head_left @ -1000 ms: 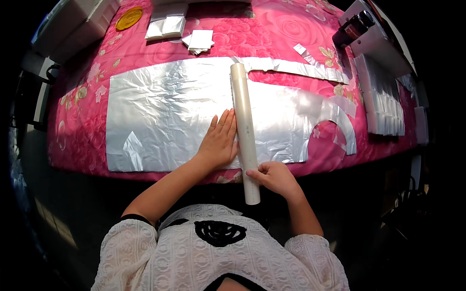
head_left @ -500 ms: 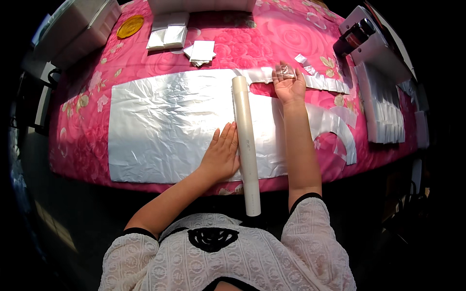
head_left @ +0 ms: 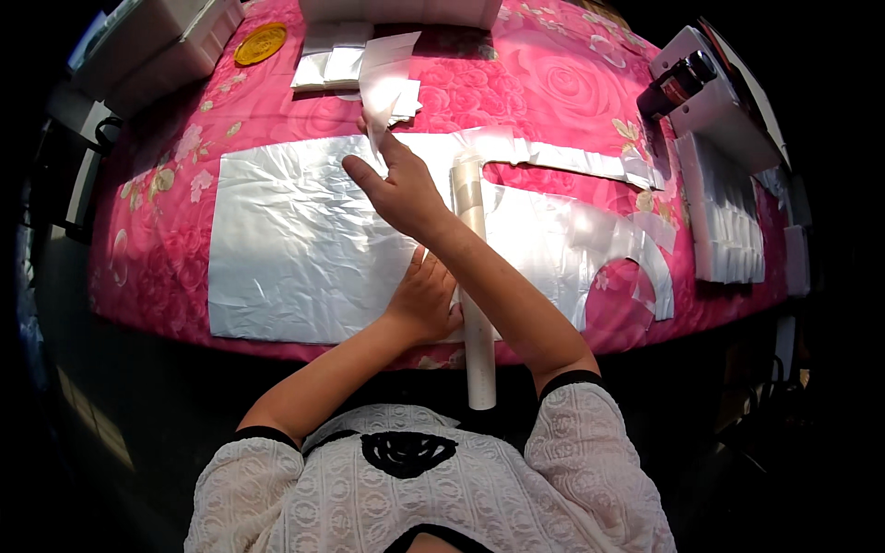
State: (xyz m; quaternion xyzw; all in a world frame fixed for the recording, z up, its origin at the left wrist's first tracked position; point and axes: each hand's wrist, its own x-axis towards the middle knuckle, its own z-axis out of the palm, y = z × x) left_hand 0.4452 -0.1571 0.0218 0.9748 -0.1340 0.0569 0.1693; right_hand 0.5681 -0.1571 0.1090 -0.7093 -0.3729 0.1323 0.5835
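Observation:
A silvery-white plastic sheet (head_left: 286, 240), cut like a disposable apron with narrow straps and a rounded opening at its right end, lies creased across the table. Over it, running from its far edge to beyond the near table edge, rests a long cream tube (head_left: 479, 355). My left hand (head_left: 424, 300) lies flat on the sheet against the tube's left side, fingers stretched. Crossing above the tube and left forearm, my right hand (head_left: 401, 189) holds a thin, translucent white slip (head_left: 387, 69) upright at its fingertips, thumb apart. Behind that slip is a small stack of white squares (head_left: 406, 103), partly hidden.
Folded white packets (head_left: 332, 57) and a yellow disc (head_left: 261, 43) lie at the back left. White boxes (head_left: 175, 55) stand at the far left. On the right are a dark bottle (head_left: 678, 85) and a stack of folded white plastic (head_left: 724, 217). A pink floral cloth (head_left: 152, 267) covers the table.
My right hand has swung from the strap on the right to the left, palm turned over, and now has a translucent slip at its fingers. My left hand stays by the tube.

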